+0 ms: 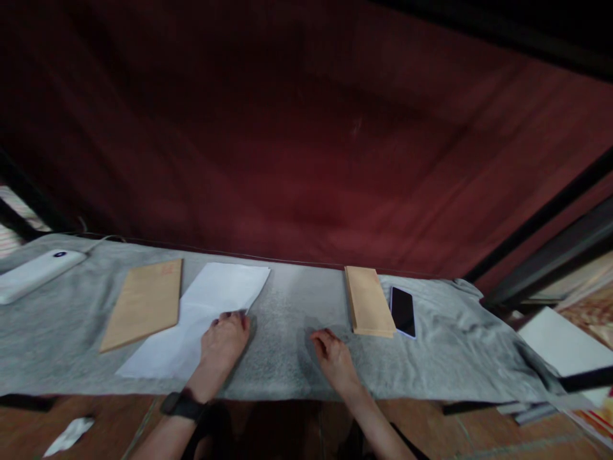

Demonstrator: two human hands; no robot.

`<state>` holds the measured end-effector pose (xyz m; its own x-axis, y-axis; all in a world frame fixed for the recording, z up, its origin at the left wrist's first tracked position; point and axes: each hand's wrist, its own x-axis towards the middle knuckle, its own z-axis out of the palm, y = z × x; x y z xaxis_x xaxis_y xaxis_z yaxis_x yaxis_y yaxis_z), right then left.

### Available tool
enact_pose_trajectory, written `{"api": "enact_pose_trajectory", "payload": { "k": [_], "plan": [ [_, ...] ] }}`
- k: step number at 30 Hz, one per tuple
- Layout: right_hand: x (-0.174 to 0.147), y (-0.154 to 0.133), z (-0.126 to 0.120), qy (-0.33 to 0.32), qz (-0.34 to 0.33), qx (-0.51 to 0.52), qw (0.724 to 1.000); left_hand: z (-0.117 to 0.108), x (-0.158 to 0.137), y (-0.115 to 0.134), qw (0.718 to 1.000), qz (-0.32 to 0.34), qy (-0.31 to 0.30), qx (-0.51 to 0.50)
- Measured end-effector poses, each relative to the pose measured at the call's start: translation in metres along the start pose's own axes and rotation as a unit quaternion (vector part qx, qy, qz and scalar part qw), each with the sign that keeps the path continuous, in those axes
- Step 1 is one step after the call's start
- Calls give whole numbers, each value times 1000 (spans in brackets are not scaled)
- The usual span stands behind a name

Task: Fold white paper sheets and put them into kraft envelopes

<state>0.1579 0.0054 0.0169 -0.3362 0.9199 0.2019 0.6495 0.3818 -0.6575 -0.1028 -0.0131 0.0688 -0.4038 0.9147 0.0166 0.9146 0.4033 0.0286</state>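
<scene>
My left hand (pixel 224 340), with a black band on the wrist, rests on the right edge of a white sheet of paper (pixel 223 284) that has a crease across it. Its fingers are curled under, so whatever they may hold is hidden. Over the bare grey cloth, my right hand (pixel 334 359) is loosely closed, with nothing visible in its fingers. Just beyond it lies a small stack of narrow brown envelopes (pixel 371 303). A larger brown envelope (pixel 146 301) with faint red print lies left of the paper, beside its edge.
A phone (pixel 403 312) lies dark-screened right of the narrow envelopes. At the far left is a white device (pixel 41 273) with a cable. Grey cloth (pixel 445 345) covers the narrow table, wrinkled at right. A dark red curtain (pixel 306 140) hangs behind; black bars flank it.
</scene>
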Motion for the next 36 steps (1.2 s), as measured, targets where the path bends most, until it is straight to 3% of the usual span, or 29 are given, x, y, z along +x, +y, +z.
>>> {"api": "enact_pose_trajectory", "payload": {
  "k": [3, 7, 13, 20, 23, 25, 27, 30, 33, 36],
  "plan": [
    [0, -1, -2, -9, -2, -7, 1000, -4, 1, -6, 1000, -8, -24, -19],
    [0, -4, -3, -16, 1, -18, 1000, -2, 9, -16, 998, -25, -11, -64],
    [3, -9, -4, -29, 7, -41, 999, 4, 36, -32, 959, -50, -62, -271],
    [8, -12, 0, -10, 14, -25, 1000, -8, 37, -37, 956, -69, -13, -286],
    [11, -13, 3, 17, 54, 50, 997, -17, 14, -12, 971, -1, 53, -235],
    [13, -14, 4, 20, 96, 139, 985, -20, -7, 14, 973, 115, 53, -191],
    [16, -16, 2, 19, 140, 245, 959, -19, -30, 41, 966, 209, 36, -150],
    [17, -17, -3, 3, 192, 360, 913, -9, -57, 71, 951, 295, -8, -92],
    [15, -13, -5, 10, 229, 427, 874, 5, -72, 83, 928, 365, -43, -64],
    [11, -6, -5, 51, 262, 505, 821, 14, -74, 82, 920, 385, -51, -54]
  ]
}}
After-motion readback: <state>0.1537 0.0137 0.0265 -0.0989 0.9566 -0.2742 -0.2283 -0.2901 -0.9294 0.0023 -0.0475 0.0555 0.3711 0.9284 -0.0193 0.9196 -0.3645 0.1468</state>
